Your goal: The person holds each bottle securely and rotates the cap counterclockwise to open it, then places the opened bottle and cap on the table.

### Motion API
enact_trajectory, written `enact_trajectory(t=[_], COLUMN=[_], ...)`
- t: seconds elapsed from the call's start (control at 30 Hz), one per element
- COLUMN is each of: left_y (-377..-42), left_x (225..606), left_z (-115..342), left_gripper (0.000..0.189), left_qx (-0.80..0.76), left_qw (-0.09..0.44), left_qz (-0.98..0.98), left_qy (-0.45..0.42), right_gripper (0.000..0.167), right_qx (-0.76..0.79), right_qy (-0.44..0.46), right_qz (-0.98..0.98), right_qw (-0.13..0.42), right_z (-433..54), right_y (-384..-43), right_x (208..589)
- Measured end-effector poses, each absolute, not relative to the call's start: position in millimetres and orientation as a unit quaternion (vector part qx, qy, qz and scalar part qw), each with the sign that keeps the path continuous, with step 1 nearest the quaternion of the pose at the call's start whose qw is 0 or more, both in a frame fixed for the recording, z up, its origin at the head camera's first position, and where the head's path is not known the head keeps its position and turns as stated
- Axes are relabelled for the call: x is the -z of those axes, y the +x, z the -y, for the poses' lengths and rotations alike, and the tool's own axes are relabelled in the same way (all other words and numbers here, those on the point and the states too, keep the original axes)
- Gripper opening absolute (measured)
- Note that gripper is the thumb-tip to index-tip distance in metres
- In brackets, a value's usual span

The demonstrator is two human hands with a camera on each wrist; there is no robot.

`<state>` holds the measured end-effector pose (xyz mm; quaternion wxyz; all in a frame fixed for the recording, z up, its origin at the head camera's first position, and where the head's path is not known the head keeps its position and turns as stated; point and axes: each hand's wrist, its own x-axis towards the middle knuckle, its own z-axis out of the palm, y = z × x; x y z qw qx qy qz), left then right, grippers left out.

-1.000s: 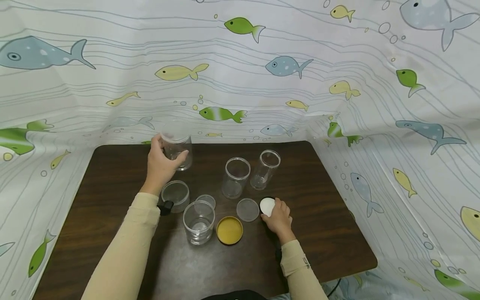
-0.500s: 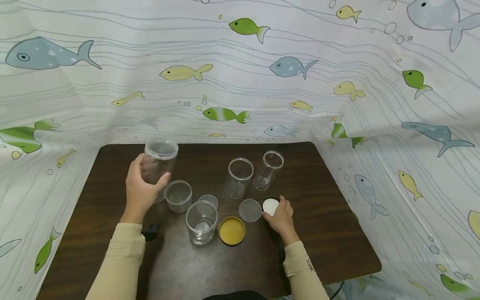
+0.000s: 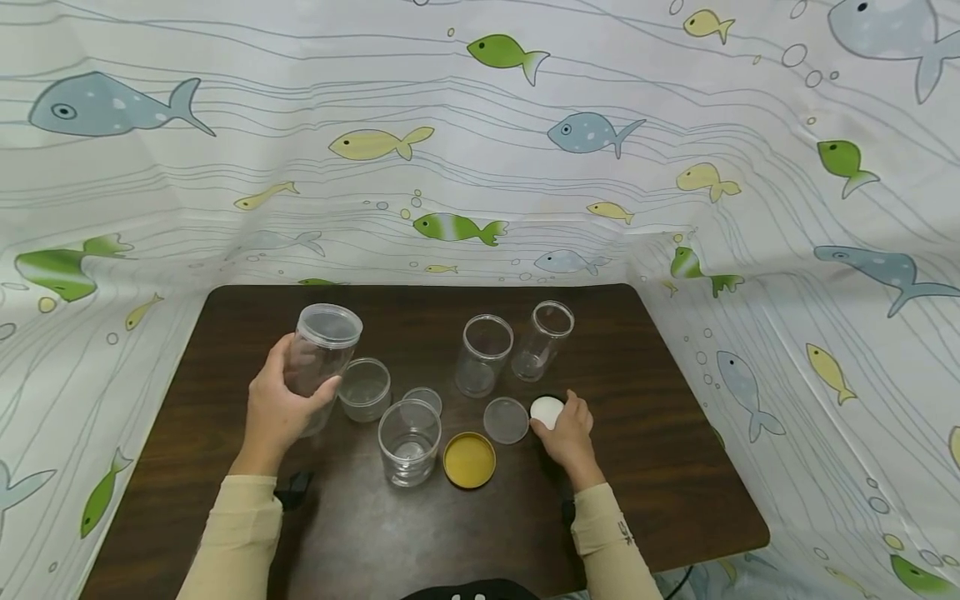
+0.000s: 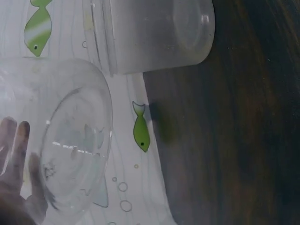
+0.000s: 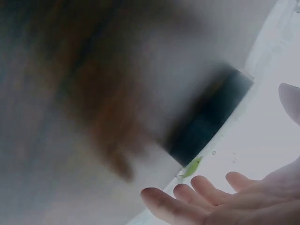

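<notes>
My left hand [image 3: 276, 407] grips a tall clear jar [image 3: 324, 354] with a clear lid on top, tilted a little, at the table's left. In the left wrist view, fingers [image 4: 19, 154] show through the clear wall of this jar [image 4: 75, 140]. Another clear jar [image 4: 159, 33] lies beyond it there. On the right, my right hand [image 3: 572, 433] rests beside a low round white-topped lid [image 3: 546, 411] with a dark side. The right wrist view shows relaxed, spread fingers [image 5: 201, 197] near the dark side of that lid [image 5: 211, 117]; contact is unclear.
A short clear jar [image 3: 365, 390] and a wider jar [image 3: 409, 446] stand open-topped left of centre. Two taller jars, one [image 3: 483, 357] and another [image 3: 542, 343], stand behind. A yellow lid [image 3: 469, 460] and clear lids [image 3: 506, 420] lie between on the brown table [image 3: 660, 467].
My left hand has brought the tall jar from the table's back edge leftward and nearer, lowering it beside the short jar. The right hand stays by the white-topped lid.
</notes>
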<state>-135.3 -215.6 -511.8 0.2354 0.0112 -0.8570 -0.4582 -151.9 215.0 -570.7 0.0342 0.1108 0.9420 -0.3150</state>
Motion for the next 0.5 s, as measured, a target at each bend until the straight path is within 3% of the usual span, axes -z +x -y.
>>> enact_trajectory(t=[0.5], left_y=[-137.4], left_x=[495.4], left_z=[203.4], left_gripper=[0.096], left_qx=[0.394], left_qw=[0.27], left_qz=[0.876], left_qy=[-0.07], right_gripper=[0.071], right_qx=[0.165], right_qy=[0.005], right_qz=[-0.986], right_qw=[0.032], right_z=[-187.4], right_y=[-128.1], right_x=[503.8])
